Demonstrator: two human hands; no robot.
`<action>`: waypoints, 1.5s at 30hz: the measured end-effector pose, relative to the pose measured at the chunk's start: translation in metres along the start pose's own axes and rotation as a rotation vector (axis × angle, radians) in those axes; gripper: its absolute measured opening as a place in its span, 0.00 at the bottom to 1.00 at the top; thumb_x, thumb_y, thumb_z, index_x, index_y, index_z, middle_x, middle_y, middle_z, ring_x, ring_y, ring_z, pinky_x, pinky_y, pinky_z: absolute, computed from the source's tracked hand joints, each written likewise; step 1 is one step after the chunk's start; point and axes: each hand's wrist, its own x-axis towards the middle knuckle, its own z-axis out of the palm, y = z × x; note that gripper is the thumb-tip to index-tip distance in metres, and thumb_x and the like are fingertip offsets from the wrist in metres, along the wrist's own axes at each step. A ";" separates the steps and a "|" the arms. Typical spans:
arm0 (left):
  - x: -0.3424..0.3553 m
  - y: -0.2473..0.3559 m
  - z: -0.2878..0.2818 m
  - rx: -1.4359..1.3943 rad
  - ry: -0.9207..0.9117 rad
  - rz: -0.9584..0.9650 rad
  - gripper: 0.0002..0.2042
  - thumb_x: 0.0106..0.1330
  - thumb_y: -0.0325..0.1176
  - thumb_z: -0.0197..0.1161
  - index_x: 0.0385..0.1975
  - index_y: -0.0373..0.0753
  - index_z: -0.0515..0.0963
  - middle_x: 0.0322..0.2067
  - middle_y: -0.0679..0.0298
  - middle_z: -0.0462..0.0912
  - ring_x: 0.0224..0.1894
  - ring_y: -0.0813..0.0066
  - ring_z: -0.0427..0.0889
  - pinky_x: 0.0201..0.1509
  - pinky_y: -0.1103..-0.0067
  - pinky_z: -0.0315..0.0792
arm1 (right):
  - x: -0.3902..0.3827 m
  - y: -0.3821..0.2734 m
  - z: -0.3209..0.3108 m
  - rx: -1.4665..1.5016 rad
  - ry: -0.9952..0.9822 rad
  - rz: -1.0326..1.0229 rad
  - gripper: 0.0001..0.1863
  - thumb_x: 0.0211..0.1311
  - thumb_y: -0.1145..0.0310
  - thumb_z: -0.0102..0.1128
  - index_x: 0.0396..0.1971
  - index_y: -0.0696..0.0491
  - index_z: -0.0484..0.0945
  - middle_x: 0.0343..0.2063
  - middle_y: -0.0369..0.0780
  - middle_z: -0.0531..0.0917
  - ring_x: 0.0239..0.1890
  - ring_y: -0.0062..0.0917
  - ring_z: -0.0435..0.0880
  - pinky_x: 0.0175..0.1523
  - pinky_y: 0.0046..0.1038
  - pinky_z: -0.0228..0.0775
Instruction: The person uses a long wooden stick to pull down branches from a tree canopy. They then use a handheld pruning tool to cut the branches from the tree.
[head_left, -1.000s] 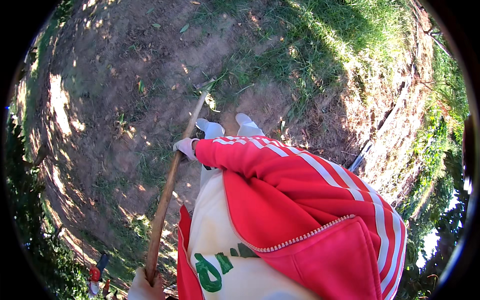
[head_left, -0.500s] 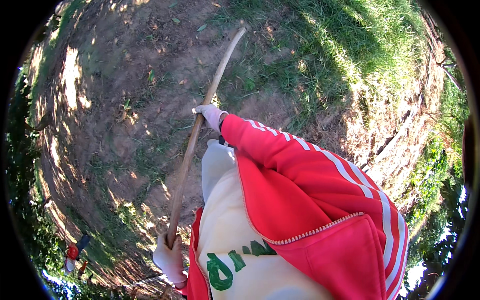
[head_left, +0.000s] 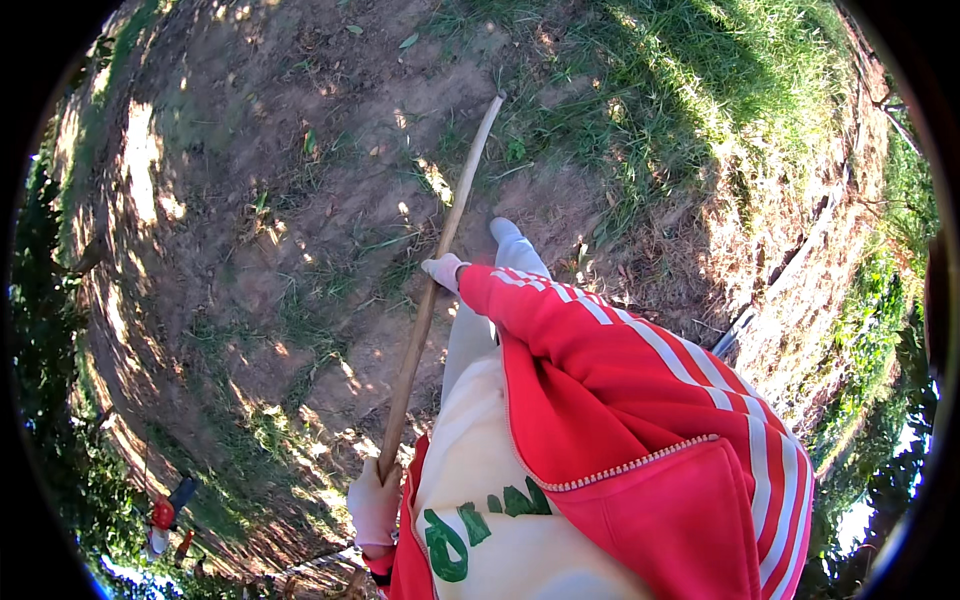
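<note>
A long, slightly curved wooden pole (head_left: 461, 197) slants across the view, from beside my body toward the far ground. My right hand (head_left: 443, 272), in a pale glove, is closed round its middle. Lower down, at my left side, my left hand (head_left: 374, 508) grips the same pole, also in a pale glove. The far tip of the pole is over bare soil near the grass edge. Its near end runs behind my left hand and sleeve, where I cannot make out much.
Shaded bare earth (head_left: 230, 150) with leaves and sparse weeds spreads ahead and left. Thicker grass (head_left: 680, 90) grows at the far right. A long thin branch or pole (head_left: 795, 268) lies on the right. A small red thing (head_left: 162, 514) shows at lower left, too small to name.
Both hands and the pole have shifted right in view. The right hand and the pole's far tip sit lower and nearer; one leg and foot now show beyond the right hand.
</note>
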 end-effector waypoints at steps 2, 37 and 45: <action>-0.034 -0.030 -0.014 -0.010 -0.016 -0.083 0.13 0.59 0.42 0.60 0.33 0.39 0.73 0.21 0.54 0.79 0.26 0.54 0.80 0.31 0.64 0.70 | -0.043 -0.021 0.015 0.219 -0.151 0.232 0.21 0.51 0.56 0.63 0.34 0.61 0.78 0.27 0.45 0.81 0.29 0.32 0.81 0.34 0.38 0.75; 0.080 0.007 0.003 -0.003 -0.030 0.373 0.16 0.62 0.45 0.56 0.36 0.37 0.68 0.25 0.45 0.79 0.33 0.43 0.78 0.34 0.57 0.69 | -0.019 -0.013 -0.056 0.444 0.005 0.292 0.19 0.52 0.60 0.60 0.38 0.60 0.74 0.30 0.49 0.80 0.27 0.41 0.82 0.31 0.47 0.76; -0.019 0.038 -0.035 0.091 0.133 0.134 0.13 0.57 0.42 0.63 0.33 0.40 0.73 0.24 0.51 0.79 0.28 0.49 0.79 0.31 0.63 0.70 | 0.055 0.060 -0.037 0.809 -0.239 0.416 0.06 0.58 0.70 0.50 0.32 0.55 0.70 0.22 0.44 0.78 0.22 0.37 0.79 0.30 0.40 0.74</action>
